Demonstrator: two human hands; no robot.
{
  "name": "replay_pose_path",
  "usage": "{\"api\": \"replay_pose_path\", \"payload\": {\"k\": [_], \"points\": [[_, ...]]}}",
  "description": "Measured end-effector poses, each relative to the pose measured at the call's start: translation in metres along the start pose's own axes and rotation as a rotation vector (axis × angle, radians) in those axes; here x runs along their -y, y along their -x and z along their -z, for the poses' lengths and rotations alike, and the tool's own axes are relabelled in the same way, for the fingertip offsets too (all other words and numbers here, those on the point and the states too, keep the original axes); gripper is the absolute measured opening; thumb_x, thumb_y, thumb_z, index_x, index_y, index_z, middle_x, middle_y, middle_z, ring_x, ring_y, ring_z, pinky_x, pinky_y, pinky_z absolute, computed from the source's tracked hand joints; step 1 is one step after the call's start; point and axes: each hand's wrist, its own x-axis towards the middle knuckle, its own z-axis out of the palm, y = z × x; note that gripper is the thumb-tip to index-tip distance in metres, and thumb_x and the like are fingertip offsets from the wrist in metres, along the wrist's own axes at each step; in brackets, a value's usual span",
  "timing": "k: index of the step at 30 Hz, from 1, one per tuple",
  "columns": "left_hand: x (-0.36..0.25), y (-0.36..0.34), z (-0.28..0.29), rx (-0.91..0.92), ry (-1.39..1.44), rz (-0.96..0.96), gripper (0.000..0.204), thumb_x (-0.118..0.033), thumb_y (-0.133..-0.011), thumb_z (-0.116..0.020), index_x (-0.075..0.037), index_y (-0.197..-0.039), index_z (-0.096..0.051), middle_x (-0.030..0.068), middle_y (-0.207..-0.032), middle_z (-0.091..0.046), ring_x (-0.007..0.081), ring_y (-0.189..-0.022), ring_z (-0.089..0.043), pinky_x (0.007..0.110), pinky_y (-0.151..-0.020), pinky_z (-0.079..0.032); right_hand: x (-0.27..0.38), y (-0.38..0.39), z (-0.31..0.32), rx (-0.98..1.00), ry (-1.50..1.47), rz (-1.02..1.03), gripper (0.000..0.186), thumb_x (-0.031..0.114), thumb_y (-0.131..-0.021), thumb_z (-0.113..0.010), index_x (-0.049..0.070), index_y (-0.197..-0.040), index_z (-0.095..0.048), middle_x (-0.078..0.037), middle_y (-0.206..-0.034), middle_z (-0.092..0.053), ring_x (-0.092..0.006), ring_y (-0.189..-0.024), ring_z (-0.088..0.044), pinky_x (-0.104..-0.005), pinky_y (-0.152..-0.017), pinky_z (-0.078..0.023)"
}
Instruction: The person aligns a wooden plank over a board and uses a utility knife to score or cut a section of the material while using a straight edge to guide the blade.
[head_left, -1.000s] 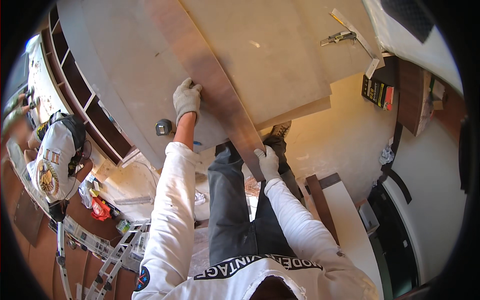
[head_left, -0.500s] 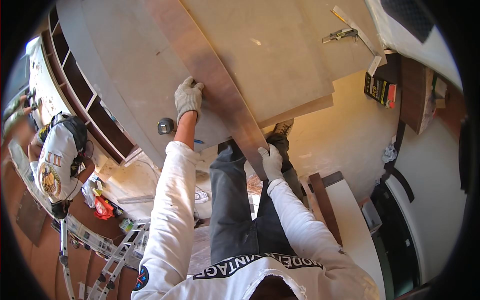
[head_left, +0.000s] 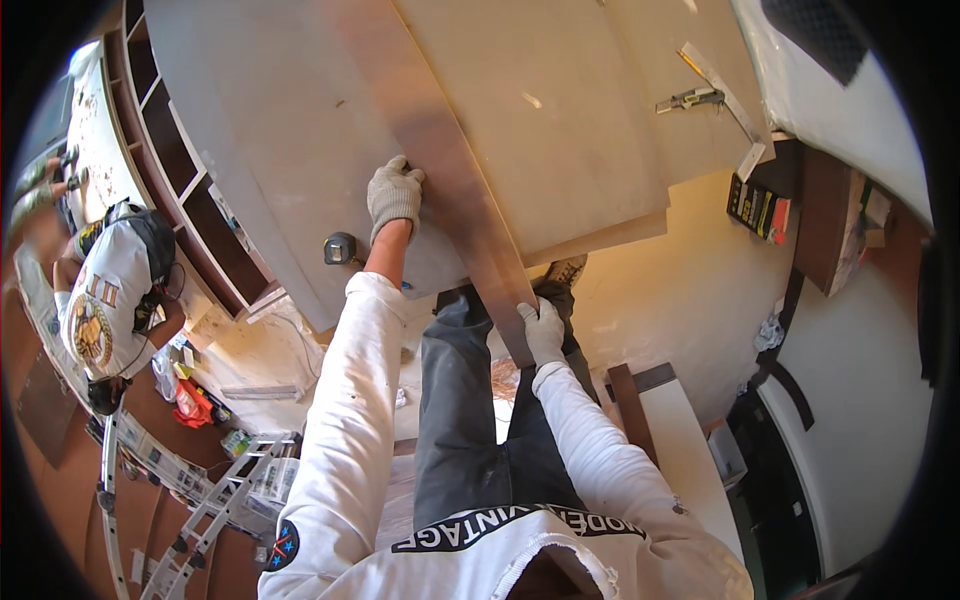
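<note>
A long brown wood-grain strip [head_left: 455, 185] lies slantwise across pale sheet panels [head_left: 560, 120], its near end sticking out past their edge above my legs. My left hand [head_left: 396, 198], in a knit work glove, is closed with its fingertips at the strip's left edge; the underside of its grip is hidden. My gloved right hand [head_left: 543, 332] grips the strip's right edge close to the near end, the thumb on top. A black tape measure [head_left: 341, 248] sits on the panel left of my left hand. A small blue item beside my left wrist is mostly covered.
At the far right of the panels lie a utility knife [head_left: 690, 99] and a try square [head_left: 735, 108]. A black box [head_left: 750, 203] stands beyond. On the left are a shelf frame [head_left: 178, 160], a bent-over co-worker [head_left: 115, 290] and a stepladder [head_left: 215, 520]. A white-topped board [head_left: 685, 440] stands right of my legs.
The view has shifted slightly, so the panels and tools appear a little lower. My left hand is a bit farther right, still at the strip; my right hand keeps its hold.
</note>
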Motion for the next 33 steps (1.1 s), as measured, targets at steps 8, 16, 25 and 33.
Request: {"api": "replay_pose_path", "payload": {"k": [8,16,25,33], "points": [[0.001,-0.004,-0.003,0.029,-0.072,0.025,0.035,-0.031,-0.085,-0.074,-0.012,-0.114,-0.075,0.0168,-0.112,-0.075,0.0374,-0.108,-0.069,0.047,-0.094,-0.054,0.005,-0.008,0.016,0.107,0.032,-0.006,0.047,0.038,-0.097,-0.066,0.006,-0.132,-0.066,-0.026,-0.125,-0.068,-0.0434,-0.119,-0.063,-0.0483,-0.101,-0.049],[0.011,-0.008,-0.004,0.06,0.005,0.014,0.038,-0.031,-0.085,-0.075,-0.012,-0.117,-0.075,0.0164,-0.112,-0.076,0.0374,-0.108,-0.07,0.047,-0.094,-0.055,0.007,-0.005,0.011,0.06,0.093,-0.002,0.045,0.037,-0.098,-0.065,0.005,-0.129,-0.066,-0.026,-0.12,-0.07,-0.0431,-0.115,-0.065,-0.049,-0.098,-0.05],[-0.003,-0.004,0.001,0.056,-0.028,-0.014,0.038,-0.032,-0.085,-0.074,-0.011,-0.117,-0.075,0.016,-0.109,-0.076,0.0367,-0.107,-0.071,0.046,-0.094,-0.055,-0.009,-0.01,0.008,0.024,0.104,0.035,0.053,0.043,-0.098,-0.064,0.003,-0.132,-0.063,-0.028,-0.122,-0.067,-0.0443,-0.117,-0.063,-0.0504,-0.101,-0.048],[0.012,-0.005,-0.006,-0.073,-0.031,-0.095,0.027,-0.031,-0.088,-0.066,-0.01,-0.105,-0.073,0.0227,-0.109,-0.07,0.0441,-0.106,-0.066,0.053,-0.093,-0.053,0.011,-0.008,0.011,0.04,0.087,0.013,0.056,0.043,-0.095,-0.062,0.005,-0.135,-0.062,-0.029,-0.13,-0.062,-0.0459,-0.124,-0.057,-0.0513,-0.105,-0.044]]}}
